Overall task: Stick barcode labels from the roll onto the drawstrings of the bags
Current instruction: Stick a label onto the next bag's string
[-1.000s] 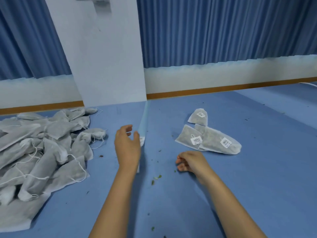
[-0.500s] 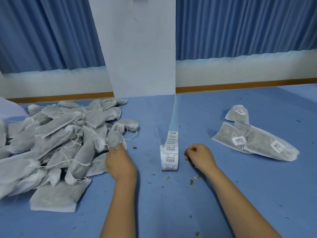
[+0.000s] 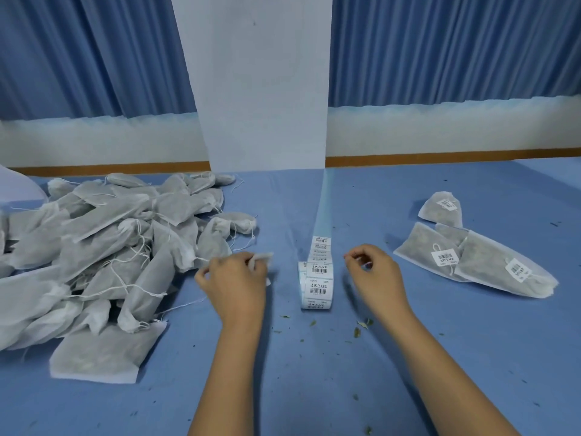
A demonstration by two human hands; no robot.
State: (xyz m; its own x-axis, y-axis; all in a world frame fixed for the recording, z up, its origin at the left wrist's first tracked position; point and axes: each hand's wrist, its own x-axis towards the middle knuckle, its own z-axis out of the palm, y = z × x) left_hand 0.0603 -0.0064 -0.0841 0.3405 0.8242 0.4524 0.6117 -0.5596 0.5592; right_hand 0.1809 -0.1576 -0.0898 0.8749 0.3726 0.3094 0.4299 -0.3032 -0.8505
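A roll of barcode labels (image 3: 317, 283) stands on the blue table between my hands, its empty backing strip (image 3: 323, 209) trailing away toward the pillar. A large heap of unlabelled grey-white drawstring bags (image 3: 103, 253) fills the left side. My left hand (image 3: 234, 283) is closed on one bag (image 3: 261, 259) at the heap's right edge; most of that bag is hidden by the hand. My right hand (image 3: 374, 272) hovers just right of the roll with fingers curled and thumb pinched to forefinger, nothing visible in it. Three labelled bags (image 3: 478, 256) lie at the right.
A white pillar (image 3: 262, 83) rises behind the roll at the table's far edge, with blue curtains on both sides. Small green leaf crumbs (image 3: 361, 325) are scattered on the cloth in front of the roll. A flat bag (image 3: 103, 354) lies at the heap's near edge.
The view has swung left, bringing the heap into sight. My left hand went to the heap and took hold of a bag, pulling it toward the roll. My right hand stayed beside the roll.
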